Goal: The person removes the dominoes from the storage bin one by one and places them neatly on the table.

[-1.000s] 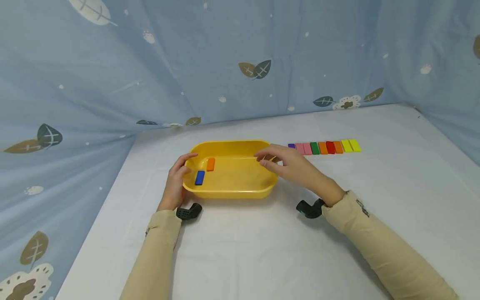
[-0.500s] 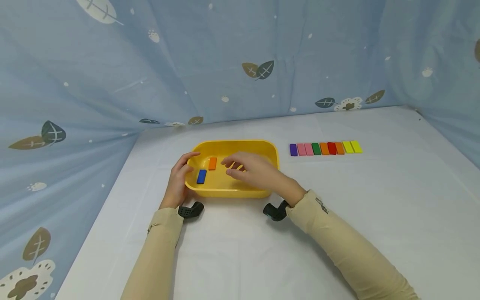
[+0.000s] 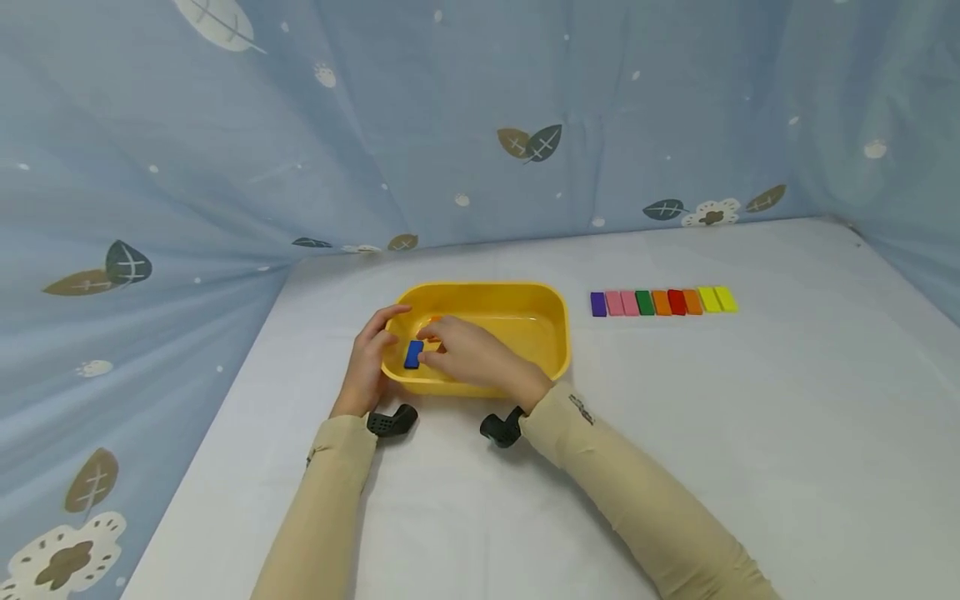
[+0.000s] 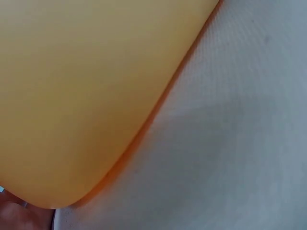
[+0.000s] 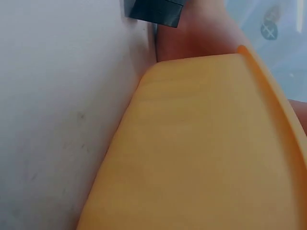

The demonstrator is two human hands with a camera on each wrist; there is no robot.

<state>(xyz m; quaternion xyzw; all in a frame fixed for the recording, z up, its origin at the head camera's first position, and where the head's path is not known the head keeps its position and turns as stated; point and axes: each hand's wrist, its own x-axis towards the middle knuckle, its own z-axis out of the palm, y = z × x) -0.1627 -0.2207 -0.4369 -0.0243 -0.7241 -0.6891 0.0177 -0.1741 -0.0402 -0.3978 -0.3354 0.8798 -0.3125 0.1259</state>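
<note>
A yellow plastic tray (image 3: 528, 333) sits on the white table in the head view. My left hand (image 3: 365, 367) holds its left end, fingers over the rim. Over the tray's left half, my right hand (image 3: 480, 358) reaches in with thumb and fingers apart. A blue block (image 3: 413, 354) lies on the tray floor just left of the right thumb. Behind it, an orange block (image 3: 434, 319) is mostly hidden by the right fingers. Both wrist views show mainly the tray's outer wall (image 4: 96, 96); the right wrist view also catches part of my left hand (image 5: 196, 38).
Right of the tray runs a row of flat blocks: purple (image 3: 598, 304), pink (image 3: 615, 303), green (image 3: 644, 302), orange (image 3: 662, 302), red (image 3: 677, 302) and yellow (image 3: 708, 300). A blue patterned curtain (image 3: 420, 125) borders the table behind and at the sides.
My right hand has moved left from the tray's right rim across to the two blocks inside. The left hand keeps its hold on the rim. The view has shifted slightly.
</note>
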